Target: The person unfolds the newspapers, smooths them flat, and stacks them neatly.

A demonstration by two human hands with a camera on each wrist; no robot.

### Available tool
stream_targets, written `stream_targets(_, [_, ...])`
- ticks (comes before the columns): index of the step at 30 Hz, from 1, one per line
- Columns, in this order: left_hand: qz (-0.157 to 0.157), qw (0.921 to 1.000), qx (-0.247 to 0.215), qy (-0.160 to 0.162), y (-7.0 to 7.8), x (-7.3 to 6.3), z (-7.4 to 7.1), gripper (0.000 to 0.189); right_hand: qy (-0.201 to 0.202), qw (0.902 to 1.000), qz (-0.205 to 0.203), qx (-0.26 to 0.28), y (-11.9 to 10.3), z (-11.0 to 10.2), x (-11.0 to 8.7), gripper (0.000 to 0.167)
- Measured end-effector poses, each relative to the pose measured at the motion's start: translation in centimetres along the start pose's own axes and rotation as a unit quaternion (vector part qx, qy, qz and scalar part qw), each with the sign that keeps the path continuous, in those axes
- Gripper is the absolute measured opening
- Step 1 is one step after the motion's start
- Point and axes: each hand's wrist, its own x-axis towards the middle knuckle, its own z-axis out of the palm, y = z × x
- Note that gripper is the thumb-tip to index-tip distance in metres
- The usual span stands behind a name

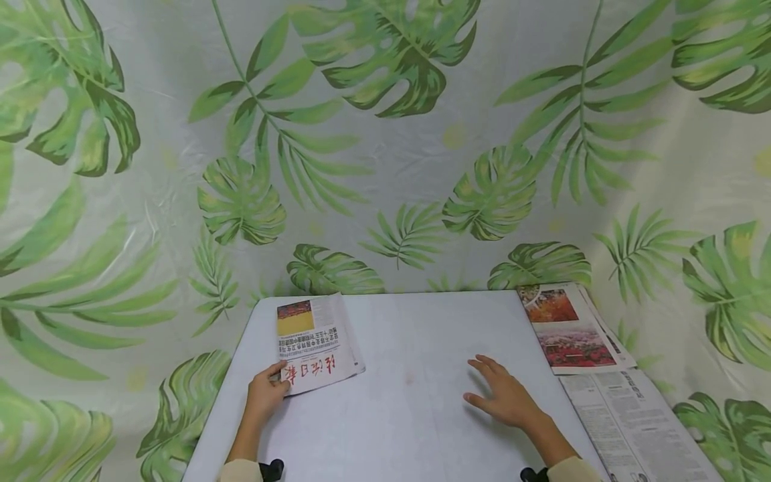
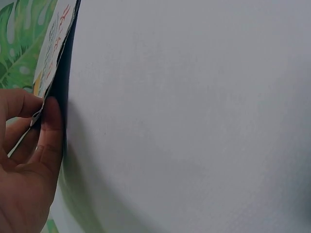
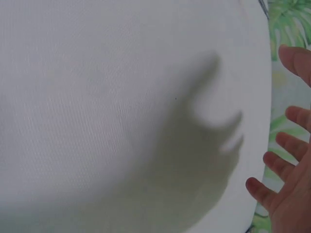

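Newspaper (image 1: pixel 320 348) should handle light, limp, tearable; I'd hold corners: left grip (image 1: pixel 265 396) pinches near-left one, right grip (image 1: pixel 506 397) spread.

On my remote feed, I saw a cream sleeve (image 1: pixel 239 471) at the head view's lower left-centre, a rounded black wrist unit (image 1: pixel 273 470) beside it. Lower right-centre, I made out a matching sleeve (image 1: pixel 575 470) and another black unit (image 1: pixel 533 475), partly cut off.

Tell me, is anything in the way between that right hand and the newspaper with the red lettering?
Nothing visible is: between the right hand and the folded newspaper, only white tabletop shows. The left hand pinches the newspaper's near left corner, outside that gap.
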Motion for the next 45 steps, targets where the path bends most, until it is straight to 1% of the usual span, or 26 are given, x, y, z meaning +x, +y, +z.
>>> stream_targets(7, [0.011, 0.9999, -0.003, -0.009, 0.7, -1.0, 1.1, 0.059, -0.015, 0.9998, 0.005, 0.006, -0.4, 0.6, 0.1, 0.075])
stream_targets(14, [0.024, 0.9993, 0.0, -0.028, 1.3, -1.9, 2.7, 0.058, -0.011, 0.9998, 0.001, 0.013, -0.7, 1.0, 0.1, 0.074])
stream_targets(21, [0.037, 0.9982, -0.005, -0.047, 2.7, -2.8, 4.0, 0.058, -0.018, 0.9995, -0.007, 0.026, -1.0, 1.3, 0.2, 0.073])
stream_targets(27, [0.053, 0.996, -0.028, -0.066, 3.7, -3.2, 5.1, 0.058, -0.019, 0.9994, -0.01, 0.027, -1.1, 1.8, 0.3, 0.072])
stream_targets(32, [0.069, 0.9945, -0.032, -0.072, 4.0, -3.6, 6.0, 0.057, -0.026, 0.999, -0.007, 0.036, -1.2, 2.1, 0.2, 0.072])
stream_targets(34, [0.081, 0.9934, -0.031, -0.075, 4.1, -3.7, 6.4, 0.056, -0.028, 0.9988, -0.003, 0.041, -1.1, 2.3, 0.2, 0.072])
stream_targets(35, [0.078, 0.9933, -0.034, -0.078, 4.2, -3.8, 6.6, 0.056, -0.03, 0.9987, 0.0, 0.041, -1.1, 2.4, 0.2, 0.072])
stream_targets(39, [0.085, 0.9916, -0.033, -0.092, 4.4, -4.0, 7.3, 0.056, -0.039, 0.9986, 0.013, 0.033, -1.1, 3.0, 0.2, 0.072])
stream_targets(41, [0.082, 0.9911, -0.037, -0.098, 4.5, -4.0, 7.6, 0.056, -0.037, 0.9987, 0.015, 0.032, -1.3, 3.3, 0.3, 0.071])
stream_targets(45, [0.094, 0.9892, -0.042, -0.104, 4.8, -4.1, 8.2, 0.056, -0.026, 0.999, 0.006, 0.037, -1.8, 3.6, 0.4, 0.068])
